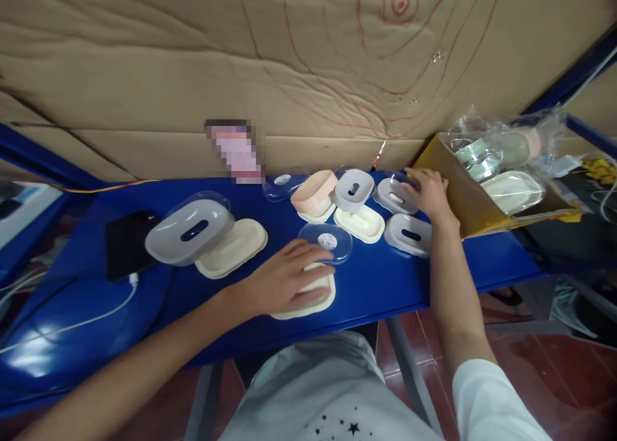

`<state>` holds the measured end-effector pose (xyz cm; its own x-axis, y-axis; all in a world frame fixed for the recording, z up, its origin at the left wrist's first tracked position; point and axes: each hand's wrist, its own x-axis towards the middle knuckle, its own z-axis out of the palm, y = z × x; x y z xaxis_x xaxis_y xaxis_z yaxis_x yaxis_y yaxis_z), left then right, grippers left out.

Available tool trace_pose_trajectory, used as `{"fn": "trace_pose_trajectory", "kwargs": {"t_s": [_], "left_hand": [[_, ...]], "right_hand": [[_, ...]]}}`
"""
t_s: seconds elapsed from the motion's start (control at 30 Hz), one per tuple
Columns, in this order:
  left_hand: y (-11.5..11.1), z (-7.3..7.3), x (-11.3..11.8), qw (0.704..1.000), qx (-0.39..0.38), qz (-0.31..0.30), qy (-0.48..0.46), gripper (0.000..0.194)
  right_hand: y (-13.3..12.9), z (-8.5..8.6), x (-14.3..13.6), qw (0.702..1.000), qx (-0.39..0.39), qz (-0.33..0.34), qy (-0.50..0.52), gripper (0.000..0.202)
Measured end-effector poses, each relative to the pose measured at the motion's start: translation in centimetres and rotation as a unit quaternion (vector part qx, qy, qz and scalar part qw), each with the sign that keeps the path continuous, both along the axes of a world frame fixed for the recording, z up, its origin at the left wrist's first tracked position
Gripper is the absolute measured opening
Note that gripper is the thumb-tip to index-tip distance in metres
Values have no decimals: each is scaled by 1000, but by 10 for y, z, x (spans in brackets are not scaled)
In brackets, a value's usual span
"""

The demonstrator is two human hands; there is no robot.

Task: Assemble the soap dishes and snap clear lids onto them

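My left hand [289, 277] lies over a cream oval tray [324, 290] near the table's front edge, its fingers stretched apart. Just beyond those fingertips is a clear oval lid [328, 240] with a round sticker. Farther right, my right hand [430, 193] reaches to a grey oval box with a slot [394, 197] and a clear lid [396, 176] behind it. Its fingers look apart; whether they touch the lid, I cannot tell. Beneath that forearm sits another slotted grey box [407, 234], partly hidden. A third grey piece [354, 189] rests by a peach box [314, 193] and a cream tray [361, 224].
On the left of the blue table [371, 287] are a large grey slotted piece [186, 235], a cream tray [236, 245] and a black device [128, 242] with a white cable. A cardboard box [475, 209] of plastic-wrapped parts stands right. A blurred phone-like shape [238, 152] leans behind.
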<state>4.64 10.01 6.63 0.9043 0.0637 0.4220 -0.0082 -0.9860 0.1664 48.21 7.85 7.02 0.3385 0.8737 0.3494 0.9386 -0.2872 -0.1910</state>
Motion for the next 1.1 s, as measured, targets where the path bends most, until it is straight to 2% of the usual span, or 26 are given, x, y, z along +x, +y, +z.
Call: {"fn": "trace_pose_trajectory", "kwargs": {"t_s": [0.1,0.2,0.27,0.37,0.5,0.67,0.8,0.97,1.1], "left_hand": [[-13,-12,-18,998,14,-18,51,41],[-22,-23,-27,994,40,19,100,52],[-27,-27,-31,991,43,41,123,55],[-33,-27,-35,990,30,62,124,50],[-36,-26,-36,993,-1,61,103,42],[-34,-38,-26,994,-16,26,101,43],[-33,-45,-14,996,-19,1,84,43],[-32,-40,6,999,12,-28,46,36],[-30,-41,24,999,48,13,-5,30]], "right_hand": [[-1,7,-17,1000,-14,-6,-19,44],[-3,5,-31,994,-111,22,-1,39],[-4,-1,-36,988,-154,24,-3,41],[-3,-7,-36,985,-172,27,-7,42],[-1,-3,-31,989,-148,28,5,42],[1,4,-27,996,-54,39,57,55],[4,-2,-31,992,-41,78,94,50],[8,-12,-34,989,-31,89,110,51],[15,-17,-25,992,-1,69,106,61]]}}
